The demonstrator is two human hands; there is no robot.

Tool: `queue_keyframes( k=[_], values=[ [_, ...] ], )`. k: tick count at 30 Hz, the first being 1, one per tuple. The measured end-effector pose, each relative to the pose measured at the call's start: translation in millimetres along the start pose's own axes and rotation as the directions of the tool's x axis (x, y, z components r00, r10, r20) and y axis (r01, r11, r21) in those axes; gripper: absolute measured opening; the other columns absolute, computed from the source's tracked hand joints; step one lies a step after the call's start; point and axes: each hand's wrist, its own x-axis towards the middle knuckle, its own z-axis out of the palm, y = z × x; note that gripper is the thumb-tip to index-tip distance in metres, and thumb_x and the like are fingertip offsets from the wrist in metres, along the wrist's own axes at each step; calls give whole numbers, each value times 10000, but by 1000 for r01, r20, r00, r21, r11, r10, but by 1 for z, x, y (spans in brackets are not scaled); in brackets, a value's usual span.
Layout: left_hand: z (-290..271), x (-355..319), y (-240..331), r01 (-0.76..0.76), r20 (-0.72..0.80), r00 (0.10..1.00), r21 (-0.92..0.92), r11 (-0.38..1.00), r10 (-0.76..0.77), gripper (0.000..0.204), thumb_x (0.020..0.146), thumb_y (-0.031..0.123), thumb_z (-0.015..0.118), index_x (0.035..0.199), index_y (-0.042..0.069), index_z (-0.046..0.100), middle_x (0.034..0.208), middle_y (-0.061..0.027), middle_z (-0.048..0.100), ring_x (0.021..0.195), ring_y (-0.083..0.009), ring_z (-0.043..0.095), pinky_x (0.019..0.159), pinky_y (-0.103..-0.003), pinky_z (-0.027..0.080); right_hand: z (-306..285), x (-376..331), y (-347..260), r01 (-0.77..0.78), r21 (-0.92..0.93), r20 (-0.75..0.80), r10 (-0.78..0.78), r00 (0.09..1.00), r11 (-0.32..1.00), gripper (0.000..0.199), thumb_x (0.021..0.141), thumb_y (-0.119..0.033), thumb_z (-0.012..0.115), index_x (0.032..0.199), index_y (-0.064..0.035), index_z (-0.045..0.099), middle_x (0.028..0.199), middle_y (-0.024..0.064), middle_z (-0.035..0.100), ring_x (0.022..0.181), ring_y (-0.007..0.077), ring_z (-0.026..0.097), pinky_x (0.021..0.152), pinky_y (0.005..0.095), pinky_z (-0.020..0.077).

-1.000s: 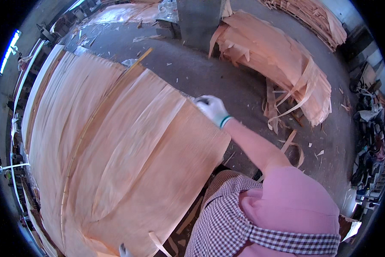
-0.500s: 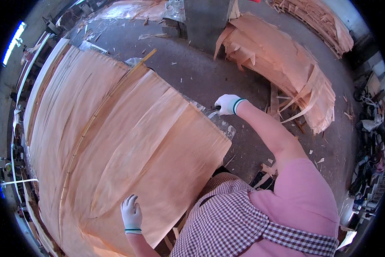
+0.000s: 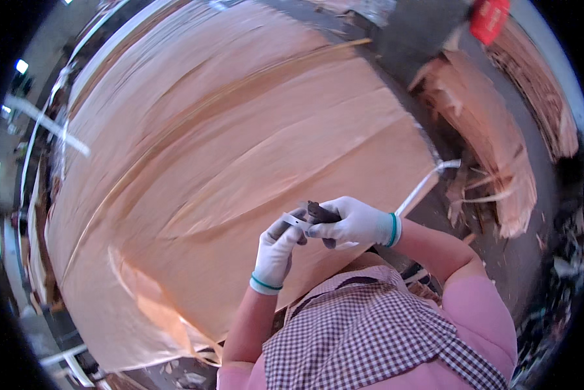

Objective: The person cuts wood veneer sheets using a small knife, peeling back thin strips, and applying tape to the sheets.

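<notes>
My two white-gloved hands meet above the near right part of a large wood veneer sheet (image 3: 259, 156). My right hand (image 3: 360, 222) is closed around a dark-handled tool (image 3: 321, 213), whose working end I cannot make out. Between thumb and fingers, my left hand (image 3: 276, 250) pinches a short white strip (image 3: 294, 221) with a small dark spot on it, right beside the tool. A long white tape-like strip (image 3: 425, 184) slants up and right from behind my right wrist; whether it joins the short piece is hidden.
A thin yellowish stick (image 3: 240, 84) lies across the veneer. One torn flap (image 3: 149, 292) curls up at the near left edge. Stacked veneer (image 3: 480, 130) rests on the floor at right, with a further pile (image 3: 539, 84) behind. A red object (image 3: 489, 21) hangs near a grey pillar (image 3: 422, 39).
My right hand has come in from beyond the sheet's right edge, and my left has moved right and up to meet it. The short white strip is now pinched. The view has shifted.
</notes>
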Motion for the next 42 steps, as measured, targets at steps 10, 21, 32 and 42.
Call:
queue_keyframes(
  k=[10,21,32,42],
  values=[
    [-259,-63,73,-289,-582,771,42,957,258,202,939,157,569,1053,19,662,716,-4,610,605,-79,556,559,-234,488,125,128,57,9,-333,116,31,993,943,209,875,-218,616,887,-9,609,673,41,573,641,100,533,609,278,443],
    [-385,-4,98,404,-425,461,882,242,779,206,788,217,706,981,146,723,1274,-42,554,1302,-242,346,1088,-488,213,231,251,92,-242,-94,115,252,961,966,218,883,-269,621,890,-53,597,699,20,597,536,71,468,492,235,380],
    [-373,-19,66,609,-349,672,762,-220,653,365,911,362,526,1269,305,576,1403,131,460,1373,-258,327,1075,-648,56,237,276,112,-114,-159,96,130,987,981,176,878,-196,582,944,-33,584,747,87,619,638,169,562,595,297,442],
    [-346,-20,62,607,-459,589,794,10,665,341,924,401,510,1231,291,611,1437,122,417,1400,-227,266,1066,-662,73,158,222,107,-150,-173,-192,116,975,973,177,891,-185,572,906,-9,569,680,58,559,614,125,536,565,294,425]
  ],
)
